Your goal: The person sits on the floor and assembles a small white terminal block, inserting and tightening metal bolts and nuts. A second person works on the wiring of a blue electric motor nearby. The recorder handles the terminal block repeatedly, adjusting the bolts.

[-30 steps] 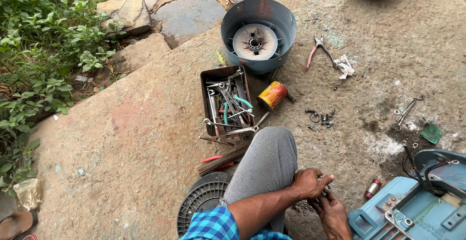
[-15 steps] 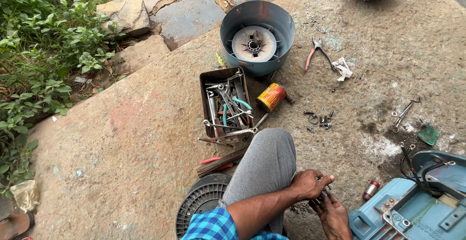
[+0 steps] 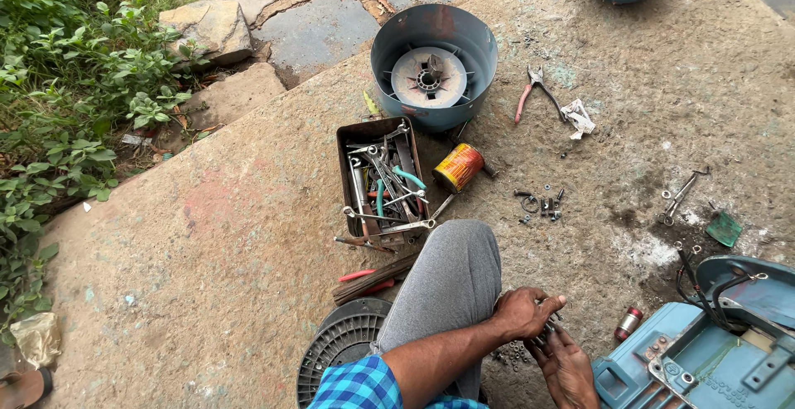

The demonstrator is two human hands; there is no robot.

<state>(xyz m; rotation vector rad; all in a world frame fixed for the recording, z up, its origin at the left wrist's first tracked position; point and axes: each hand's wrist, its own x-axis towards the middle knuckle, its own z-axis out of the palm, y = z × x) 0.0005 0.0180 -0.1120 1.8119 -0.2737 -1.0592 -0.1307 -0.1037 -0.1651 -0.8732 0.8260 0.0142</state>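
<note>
My left hand (image 3: 523,314) and right hand (image 3: 570,368) pinch together on small dark fasteners (image 3: 546,330), low by my knee. I judge one could slip into the loose hardware (image 3: 513,355) on the concrete ground (image 3: 248,235) beside the blue housing (image 3: 704,359).

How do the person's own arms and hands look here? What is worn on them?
Both hands, the left hand and the right hand, are bare, with no gloves. The left forearm is uncovered below a blue checked sleeve that ends near the elbow. I cannot see any watch or ring.
</note>
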